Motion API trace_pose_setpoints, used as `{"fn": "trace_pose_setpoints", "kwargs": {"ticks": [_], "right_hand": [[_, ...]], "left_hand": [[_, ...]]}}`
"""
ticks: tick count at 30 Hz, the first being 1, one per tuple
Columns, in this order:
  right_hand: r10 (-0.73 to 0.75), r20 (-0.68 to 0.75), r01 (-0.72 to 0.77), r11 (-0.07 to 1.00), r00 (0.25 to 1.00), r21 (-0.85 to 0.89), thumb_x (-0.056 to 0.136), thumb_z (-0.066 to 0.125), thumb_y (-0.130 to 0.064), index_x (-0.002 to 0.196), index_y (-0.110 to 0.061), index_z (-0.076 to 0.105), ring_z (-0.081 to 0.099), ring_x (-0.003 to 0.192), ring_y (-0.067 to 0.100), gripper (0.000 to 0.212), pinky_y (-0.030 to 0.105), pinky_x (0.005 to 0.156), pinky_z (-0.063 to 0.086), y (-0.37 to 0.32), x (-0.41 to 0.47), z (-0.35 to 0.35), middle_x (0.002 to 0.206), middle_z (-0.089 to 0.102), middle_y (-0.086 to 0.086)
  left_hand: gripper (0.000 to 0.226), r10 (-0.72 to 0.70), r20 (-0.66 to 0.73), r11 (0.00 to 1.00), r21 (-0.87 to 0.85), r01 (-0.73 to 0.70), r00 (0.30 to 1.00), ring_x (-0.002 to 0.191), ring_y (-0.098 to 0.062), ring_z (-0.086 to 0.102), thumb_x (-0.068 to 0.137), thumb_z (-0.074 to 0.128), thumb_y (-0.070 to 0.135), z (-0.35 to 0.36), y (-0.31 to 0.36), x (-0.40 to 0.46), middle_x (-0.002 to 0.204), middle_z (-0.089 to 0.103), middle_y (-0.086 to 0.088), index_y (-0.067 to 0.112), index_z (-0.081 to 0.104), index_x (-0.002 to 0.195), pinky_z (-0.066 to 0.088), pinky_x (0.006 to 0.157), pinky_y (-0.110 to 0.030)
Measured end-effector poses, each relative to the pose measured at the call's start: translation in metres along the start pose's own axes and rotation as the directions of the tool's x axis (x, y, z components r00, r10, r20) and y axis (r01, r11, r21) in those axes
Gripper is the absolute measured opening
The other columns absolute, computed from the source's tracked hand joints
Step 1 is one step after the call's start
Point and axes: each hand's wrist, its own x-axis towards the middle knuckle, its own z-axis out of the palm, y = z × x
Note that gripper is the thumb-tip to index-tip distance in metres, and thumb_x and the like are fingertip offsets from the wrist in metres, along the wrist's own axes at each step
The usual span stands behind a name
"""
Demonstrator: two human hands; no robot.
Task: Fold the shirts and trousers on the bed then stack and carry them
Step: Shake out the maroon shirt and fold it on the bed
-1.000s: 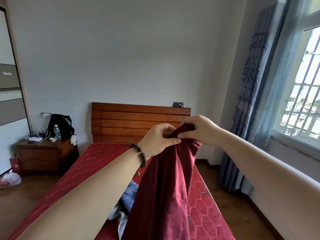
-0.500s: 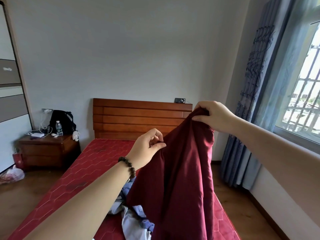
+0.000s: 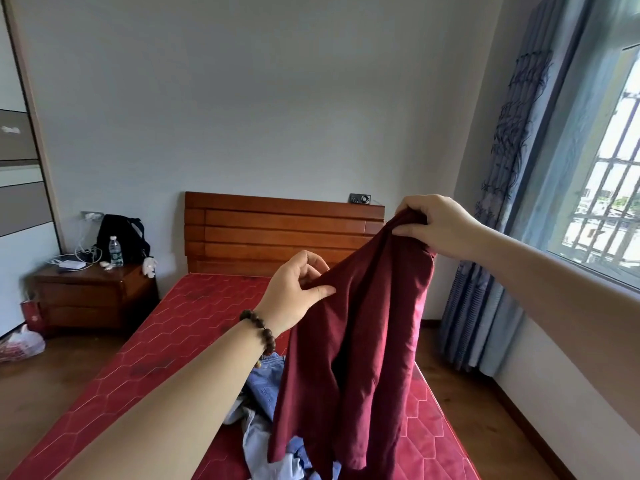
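A dark red shirt (image 3: 360, 348) hangs in the air over the bed (image 3: 166, 344), held up by both hands. My right hand (image 3: 436, 225) grips a bunched top part of it at the upper right. Lower and to the left, my left hand (image 3: 298, 292), with a bead bracelet on the wrist, pinches the cloth's upper edge between thumb and fingers. Under the hanging shirt a heap of blue and pale clothes (image 3: 263, 410) lies on the red quilted mattress; the shirt hides part of the heap.
A wooden headboard (image 3: 277, 230) stands at the far end, with a small dark device (image 3: 360, 199) on top. At the left, a nightstand (image 3: 90, 292) carries a bottle, a black bag and cables. Blue curtains (image 3: 495, 237) and a barred window are on the right.
My hands have moved apart: the right hand went up and to the right with the shirt's top, the left slid down and left along the edge. The shirt now hangs spread wider.
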Motion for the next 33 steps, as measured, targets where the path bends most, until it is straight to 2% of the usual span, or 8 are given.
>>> {"fn": "trace_pose_setpoints", "kwargs": {"ticks": [9,12,14,17,20,23,28,33], "right_hand": [[-0.020,0.130,0.008,0.996,0.991,0.088,0.082,0.072,-0.012,0.080,-0.038,0.063,0.058,0.070,-0.013,0.028,0.002,0.064,0.039,-0.001,-0.002,0.003,0.072,0.065,-0.029],[-0.033,0.138,0.017,0.993,0.990,0.115,0.082,0.072,-0.011,0.081,-0.036,0.063,0.058,0.070,-0.014,0.027,0.001,0.064,0.038,-0.004,0.000,0.010,0.071,0.065,-0.030],[-0.030,0.132,0.015,0.994,0.991,0.110,0.082,0.072,-0.011,0.082,-0.033,0.064,0.059,0.070,-0.011,0.023,0.001,0.063,0.038,-0.005,0.002,0.015,0.073,0.066,-0.024],[-0.019,0.124,0.007,0.995,0.992,0.099,0.081,0.072,-0.013,0.086,-0.027,0.067,0.057,0.069,-0.013,0.016,0.000,0.061,0.038,-0.008,0.005,0.021,0.080,0.064,-0.020],[-0.010,0.125,0.001,0.997,0.992,0.072,0.082,0.072,-0.015,0.086,-0.028,0.066,0.056,0.069,-0.014,0.016,0.000,0.061,0.038,-0.011,0.007,0.025,0.080,0.063,-0.019],[-0.004,0.128,-0.004,0.998,0.992,0.062,0.082,0.072,-0.016,0.082,-0.034,0.063,0.055,0.069,-0.017,0.020,-0.001,0.060,0.037,-0.013,0.007,0.025,0.078,0.062,-0.021],[0.034,0.095,-0.039,0.998,0.995,0.051,0.082,0.072,-0.018,0.085,-0.032,0.066,0.057,0.073,-0.008,0.015,0.000,0.058,0.038,-0.010,0.007,0.026,0.079,0.063,-0.021],[0.069,0.111,-0.074,0.996,0.991,0.047,0.083,0.072,-0.023,0.090,-0.027,0.068,0.058,0.074,-0.006,0.009,0.003,0.058,0.040,-0.007,0.005,0.031,0.080,0.063,-0.020]], "left_hand": [[0.024,0.245,-0.062,0.940,0.258,-0.222,0.967,0.039,-0.006,0.035,0.093,0.053,-0.001,-0.008,-0.005,-0.008,0.058,0.060,-0.003,0.022,0.059,0.094,0.031,0.042,-0.023],[0.040,0.312,-0.035,0.898,0.338,-0.283,0.949,0.058,-0.005,0.055,0.084,0.043,-0.017,0.003,-0.007,-0.017,0.080,0.065,0.005,0.016,0.065,0.088,0.046,0.064,-0.019],[0.040,0.258,-0.017,0.910,0.340,-0.237,0.966,0.065,-0.012,0.061,0.082,0.044,-0.016,0.013,-0.009,-0.022,0.094,0.069,0.003,0.013,0.071,0.078,0.051,0.075,-0.029],[0.027,0.124,-0.031,0.952,0.286,-0.110,0.992,0.043,-0.007,0.052,0.082,0.052,0.001,0.030,-0.010,-0.028,0.089,0.073,0.002,0.015,0.075,0.078,0.046,0.051,-0.025],[0.029,0.066,-0.111,0.970,0.240,-0.037,0.992,0.076,-0.001,0.064,0.083,0.054,0.021,0.042,-0.006,-0.030,0.102,0.072,0.006,0.013,0.073,0.103,0.051,0.068,-0.019],[0.025,0.083,-0.241,0.959,0.282,-0.012,0.967,0.100,-0.011,0.063,0.091,0.056,0.015,0.045,-0.003,-0.022,0.111,0.069,0.001,0.010,0.069,0.112,0.044,0.086,-0.014],[0.012,0.139,-0.250,0.974,0.208,-0.087,0.958,0.065,-0.004,0.059,0.089,0.064,0.020,0.052,-0.002,-0.026,0.075,0.067,0.005,0.010,0.069,0.083,0.041,0.060,-0.015],[0.026,0.175,-0.236,0.971,0.203,-0.128,0.956,0.060,-0.006,0.056,0.086,0.069,0.035,0.067,-0.003,-0.035,0.067,0.062,0.006,0.013,0.063,0.075,0.039,0.057,-0.010]]}}
